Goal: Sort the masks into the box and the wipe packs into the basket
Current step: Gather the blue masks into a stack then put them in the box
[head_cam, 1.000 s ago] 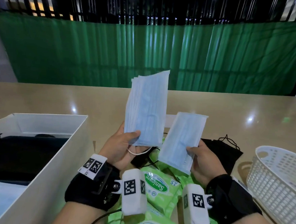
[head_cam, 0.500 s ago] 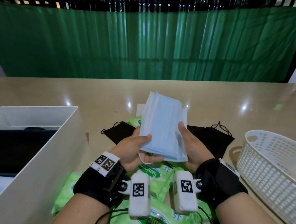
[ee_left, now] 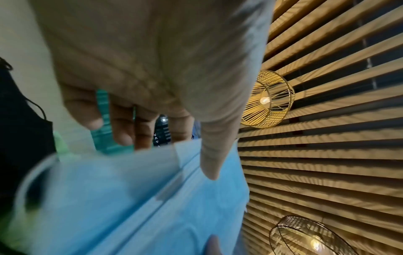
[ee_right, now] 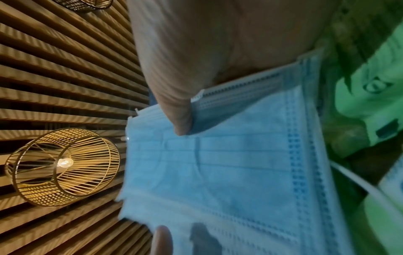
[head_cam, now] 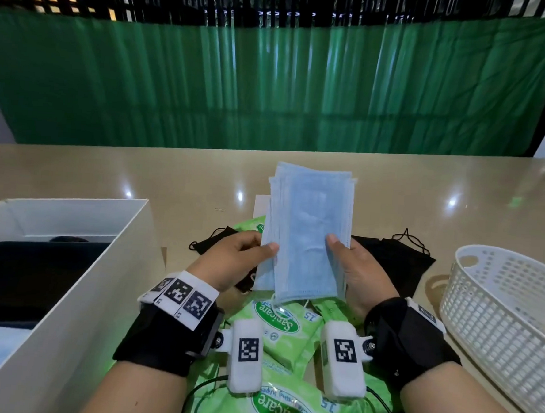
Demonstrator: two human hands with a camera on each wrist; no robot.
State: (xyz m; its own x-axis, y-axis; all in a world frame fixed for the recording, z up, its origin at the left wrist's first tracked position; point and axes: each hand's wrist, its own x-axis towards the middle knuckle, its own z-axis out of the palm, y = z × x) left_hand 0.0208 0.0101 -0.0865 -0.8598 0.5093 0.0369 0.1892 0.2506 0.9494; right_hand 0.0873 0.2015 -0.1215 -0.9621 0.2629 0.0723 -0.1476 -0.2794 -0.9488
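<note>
Stack of pale blue pleated paper masks (head_cam: 307,240) held upright above green wipe packs (head_cam: 277,321) | left hand (head_cam: 232,264) and right hand (head_cam: 359,275) pinch its side edges | light, floppy, prone to fanning: grip mid-edges | white cardboard box (head_cam: 78,277) left of packs holds dark masks | white plastic basket (head_cam: 501,309) right, contents unseen

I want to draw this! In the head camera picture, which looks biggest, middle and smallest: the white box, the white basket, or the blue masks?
1. white box, cut off by the picture's edge.
2. white basket, also cut off.
3. blue masks, held by both hands.
The box sits close to the camera, so it may only look that big.
</note>
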